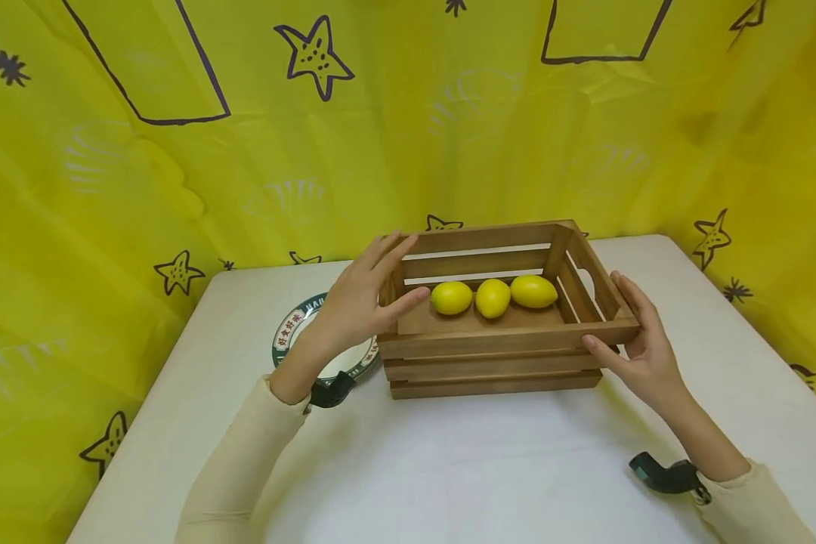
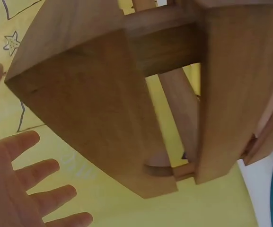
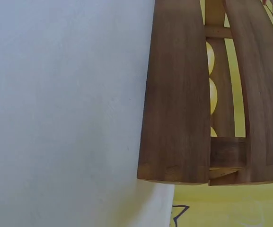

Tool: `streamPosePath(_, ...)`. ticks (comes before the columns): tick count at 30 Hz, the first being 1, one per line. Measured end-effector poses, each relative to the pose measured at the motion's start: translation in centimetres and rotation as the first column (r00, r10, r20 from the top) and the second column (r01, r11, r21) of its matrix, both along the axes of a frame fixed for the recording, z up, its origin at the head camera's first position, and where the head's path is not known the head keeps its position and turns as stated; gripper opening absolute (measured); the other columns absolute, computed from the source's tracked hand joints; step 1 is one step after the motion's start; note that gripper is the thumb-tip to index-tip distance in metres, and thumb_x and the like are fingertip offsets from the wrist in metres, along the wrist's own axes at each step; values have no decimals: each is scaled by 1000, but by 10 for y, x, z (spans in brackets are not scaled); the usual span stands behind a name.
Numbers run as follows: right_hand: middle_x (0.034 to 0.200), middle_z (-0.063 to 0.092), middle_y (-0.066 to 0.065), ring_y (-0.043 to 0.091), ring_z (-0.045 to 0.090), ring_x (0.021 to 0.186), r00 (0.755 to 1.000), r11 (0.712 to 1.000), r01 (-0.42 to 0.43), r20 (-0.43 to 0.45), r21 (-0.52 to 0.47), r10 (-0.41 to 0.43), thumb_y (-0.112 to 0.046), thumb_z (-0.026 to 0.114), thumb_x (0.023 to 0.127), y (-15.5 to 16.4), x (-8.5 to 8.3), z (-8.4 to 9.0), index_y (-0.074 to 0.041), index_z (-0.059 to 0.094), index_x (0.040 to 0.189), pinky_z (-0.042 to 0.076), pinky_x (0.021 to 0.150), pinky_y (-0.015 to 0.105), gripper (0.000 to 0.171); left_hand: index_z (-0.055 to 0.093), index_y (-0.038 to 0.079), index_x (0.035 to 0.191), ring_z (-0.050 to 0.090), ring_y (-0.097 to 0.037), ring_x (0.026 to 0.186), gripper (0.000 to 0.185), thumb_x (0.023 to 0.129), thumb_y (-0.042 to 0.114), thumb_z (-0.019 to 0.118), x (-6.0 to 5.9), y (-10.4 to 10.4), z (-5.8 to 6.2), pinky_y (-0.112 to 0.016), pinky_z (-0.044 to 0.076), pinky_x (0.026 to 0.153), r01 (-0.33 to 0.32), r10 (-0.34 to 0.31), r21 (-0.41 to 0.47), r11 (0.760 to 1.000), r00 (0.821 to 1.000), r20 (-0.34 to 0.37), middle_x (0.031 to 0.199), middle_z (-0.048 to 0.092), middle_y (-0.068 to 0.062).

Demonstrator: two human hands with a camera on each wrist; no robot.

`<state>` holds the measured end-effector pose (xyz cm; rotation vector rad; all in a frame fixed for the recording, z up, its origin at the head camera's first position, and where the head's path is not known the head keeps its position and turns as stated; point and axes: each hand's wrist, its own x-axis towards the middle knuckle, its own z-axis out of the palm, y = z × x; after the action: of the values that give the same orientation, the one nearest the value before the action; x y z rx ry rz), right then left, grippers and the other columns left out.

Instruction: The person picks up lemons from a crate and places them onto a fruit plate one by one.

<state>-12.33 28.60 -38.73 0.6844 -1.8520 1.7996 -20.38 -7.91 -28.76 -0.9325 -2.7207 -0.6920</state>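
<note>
Head view, left to right. Yellow backdrop, printed with dark stars: full width, upper frame. White table: lower frame. Pale left sleeve: lower left. Round plate, green lettered rim: left of centre, partly covered by the left arm. Left hand: centre, beside the crate's left end; fingers straight and spread, clasping nothing, gaps between them plain in the left wrist view. Wooden crate, slatted, upright: centre to right of centre, overlapping the plate's right edge. Lemons, three, yellow, in a row inside the crate: left one, middle one, right one. Right hand: right of centre, gripping the crate's near right corner, thumb on the front, fingers along the end. Black wrist device and pale right sleeve: lower right.
</note>
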Motion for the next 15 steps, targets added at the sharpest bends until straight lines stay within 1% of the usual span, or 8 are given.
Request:
streamPosePath(3,156,27,13,21,26,142,1000,998,13,-14,-57,-14,33,54,73,-2,0,-3,6,24,150,31,109,16,87,26,31,155,17,-29,149,71,94,55,54,-4,7,8,-58,28,113,20,-20,-19,1000,1000,-6,161,22,0)
streamPosePath(6,155,29,15,22,26,143,999,995,30,-41,-99,-34,33,53,72,-4,-1,-7,7,25,149,31,110,17,87,27,31,155,20,-27,148,71,94,56,53,-9,17,20,-56,31,111,42,-41,-43,998,999,4,161,22,1)
streamPosePath(8,155,28,18,22,25,143,998,992,41,-39,-116,-46,32,52,72,-6,-1,-9,6,26,150,31,110,17,86,26,32,155,22,-26,147,71,94,57,53,-12,23,27,-54,31,112,54,-53,-60,997,998,19,161,21,2)
streamPosePath(11,156,24,21,23,26,143,997,991,73,-5,-111,-74,31,52,74,-9,0,-10,5,27,150,33,108,17,84,27,32,155,24,-26,146,70,95,57,51,-17,30,37,-52,30,113,76,-73,-89,993,997,36,162,20,2)
streamPosePath(15,158,20,17,22,27,141,988,985,128,98,-113,-117,26,52,79,-14,4,-11,-1,27,152,36,104,14,82,28,30,154,25,-24,146,67,96,57,49,-21,37,44,-49,29,114,109,-102,-111,988,993,62,162,20,1)
